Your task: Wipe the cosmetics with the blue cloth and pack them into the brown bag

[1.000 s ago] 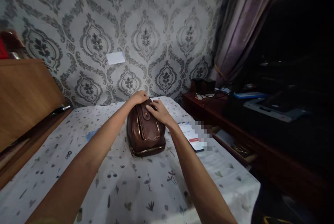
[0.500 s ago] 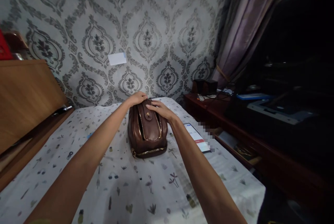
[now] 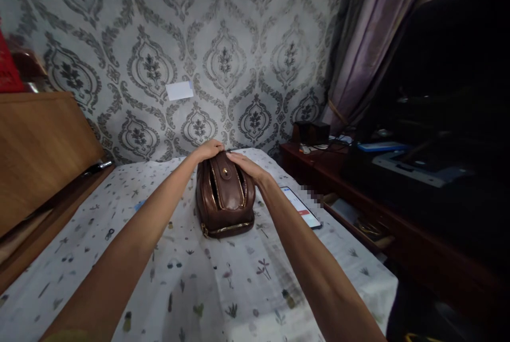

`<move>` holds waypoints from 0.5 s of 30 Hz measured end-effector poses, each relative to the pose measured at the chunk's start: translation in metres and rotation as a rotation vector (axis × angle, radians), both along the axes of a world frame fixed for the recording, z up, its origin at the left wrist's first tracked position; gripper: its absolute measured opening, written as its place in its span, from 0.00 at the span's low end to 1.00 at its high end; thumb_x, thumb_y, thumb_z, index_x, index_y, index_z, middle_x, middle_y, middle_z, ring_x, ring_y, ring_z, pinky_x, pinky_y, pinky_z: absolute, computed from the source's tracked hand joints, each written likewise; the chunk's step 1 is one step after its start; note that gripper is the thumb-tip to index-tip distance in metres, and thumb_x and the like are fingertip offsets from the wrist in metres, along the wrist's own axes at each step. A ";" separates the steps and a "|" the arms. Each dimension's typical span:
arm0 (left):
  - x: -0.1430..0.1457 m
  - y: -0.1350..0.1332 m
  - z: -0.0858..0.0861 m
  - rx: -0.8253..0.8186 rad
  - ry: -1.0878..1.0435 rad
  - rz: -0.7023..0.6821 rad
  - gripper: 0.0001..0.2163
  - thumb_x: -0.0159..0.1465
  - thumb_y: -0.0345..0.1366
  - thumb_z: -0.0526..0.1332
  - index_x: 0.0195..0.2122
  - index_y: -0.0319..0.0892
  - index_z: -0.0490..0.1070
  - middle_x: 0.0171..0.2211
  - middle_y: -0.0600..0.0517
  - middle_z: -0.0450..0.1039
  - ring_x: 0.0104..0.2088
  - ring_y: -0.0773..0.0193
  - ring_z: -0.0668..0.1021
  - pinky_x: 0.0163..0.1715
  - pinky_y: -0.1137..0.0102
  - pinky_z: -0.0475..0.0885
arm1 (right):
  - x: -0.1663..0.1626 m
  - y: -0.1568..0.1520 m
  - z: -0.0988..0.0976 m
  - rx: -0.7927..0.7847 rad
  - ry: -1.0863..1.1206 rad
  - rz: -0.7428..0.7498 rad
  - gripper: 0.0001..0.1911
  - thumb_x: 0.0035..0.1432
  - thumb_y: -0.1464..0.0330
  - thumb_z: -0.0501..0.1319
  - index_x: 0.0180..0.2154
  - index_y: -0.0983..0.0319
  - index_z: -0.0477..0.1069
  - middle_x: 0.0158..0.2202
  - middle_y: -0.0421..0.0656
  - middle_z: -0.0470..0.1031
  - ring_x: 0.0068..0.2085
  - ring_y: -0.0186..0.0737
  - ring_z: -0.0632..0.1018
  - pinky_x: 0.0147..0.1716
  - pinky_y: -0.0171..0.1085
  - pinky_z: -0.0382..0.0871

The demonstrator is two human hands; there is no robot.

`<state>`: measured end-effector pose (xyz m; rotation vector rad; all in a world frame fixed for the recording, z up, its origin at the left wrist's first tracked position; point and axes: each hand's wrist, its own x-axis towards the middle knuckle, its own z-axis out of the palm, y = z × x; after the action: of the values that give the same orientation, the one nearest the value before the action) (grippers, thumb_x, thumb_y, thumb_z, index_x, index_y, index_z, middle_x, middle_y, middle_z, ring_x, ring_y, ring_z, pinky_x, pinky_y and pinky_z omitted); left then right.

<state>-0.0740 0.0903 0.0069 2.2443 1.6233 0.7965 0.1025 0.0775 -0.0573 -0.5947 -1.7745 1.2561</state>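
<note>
A brown leather bag (image 3: 231, 193) with gold zips and a button flap rests on the patterned white cloth. Dark gaps show at the zips on both sides of its flap. At its far left top edge, my left hand (image 3: 209, 149) is closed over the leather, fingertips partly hidden behind it. My right hand (image 3: 247, 165) grips the far right side, thumb along the top beside the flap and the other fingers mostly out of sight. To the right of the bag lies a phone or tablet (image 3: 300, 208) with a lit screen, partly blurred out.
The white cloth (image 3: 187, 289) covers the surface under the bag. A wooden headboard-like panel (image 3: 43, 145) borders the left. Patterned wallpaper with a white card (image 3: 179, 91) stands behind. On the right are a dark red desk (image 3: 292, 152), cables and an open drawer (image 3: 354, 220).
My right hand has shifted from across the flap toward the bag's far right edge, uncovering more of the right zip gap. My left hand stays at the far left edge.
</note>
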 end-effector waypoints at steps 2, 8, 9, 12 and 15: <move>0.001 -0.002 0.001 0.027 -0.001 0.004 0.09 0.60 0.37 0.60 0.29 0.38 0.77 0.24 0.52 0.74 0.30 0.61 0.74 0.31 0.71 0.68 | 0.000 0.001 -0.002 -0.022 0.003 -0.020 0.25 0.53 0.44 0.65 0.40 0.57 0.81 0.49 0.43 0.80 0.58 0.50 0.73 0.64 0.48 0.59; -0.007 -0.030 -0.005 0.190 -0.012 0.074 0.11 0.62 0.30 0.55 0.43 0.39 0.74 0.44 0.46 0.75 0.48 0.56 0.75 0.53 0.63 0.68 | 0.002 -0.001 -0.004 -0.033 -0.073 -0.134 0.34 0.48 0.37 0.64 0.45 0.54 0.81 0.63 0.40 0.71 0.72 0.53 0.52 0.71 0.51 0.39; -0.011 -0.038 -0.008 0.217 -0.010 0.096 0.11 0.62 0.29 0.55 0.43 0.39 0.73 0.45 0.44 0.74 0.50 0.55 0.73 0.55 0.61 0.67 | 0.003 -0.003 -0.004 -0.033 -0.064 -0.144 0.35 0.48 0.36 0.63 0.46 0.54 0.81 0.64 0.40 0.70 0.72 0.53 0.52 0.72 0.50 0.38; -0.024 -0.061 -0.017 0.258 -0.002 0.134 0.12 0.59 0.27 0.57 0.44 0.41 0.70 0.45 0.45 0.72 0.49 0.54 0.73 0.55 0.59 0.68 | 0.007 -0.011 -0.003 -0.013 -0.064 -0.152 0.36 0.48 0.36 0.62 0.46 0.54 0.81 0.66 0.40 0.66 0.72 0.53 0.54 0.72 0.50 0.39; -0.031 -0.076 -0.022 0.200 -0.004 0.115 0.11 0.57 0.29 0.60 0.41 0.42 0.70 0.39 0.50 0.73 0.41 0.57 0.75 0.47 0.62 0.71 | 0.011 -0.024 0.001 0.071 -0.127 -0.134 0.33 0.49 0.38 0.63 0.43 0.55 0.82 0.66 0.42 0.67 0.72 0.52 0.54 0.71 0.50 0.41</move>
<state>-0.1052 0.0138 -0.0154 2.2948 1.7544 1.0337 0.1136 0.0536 -0.0563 -0.7538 -1.8433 1.0801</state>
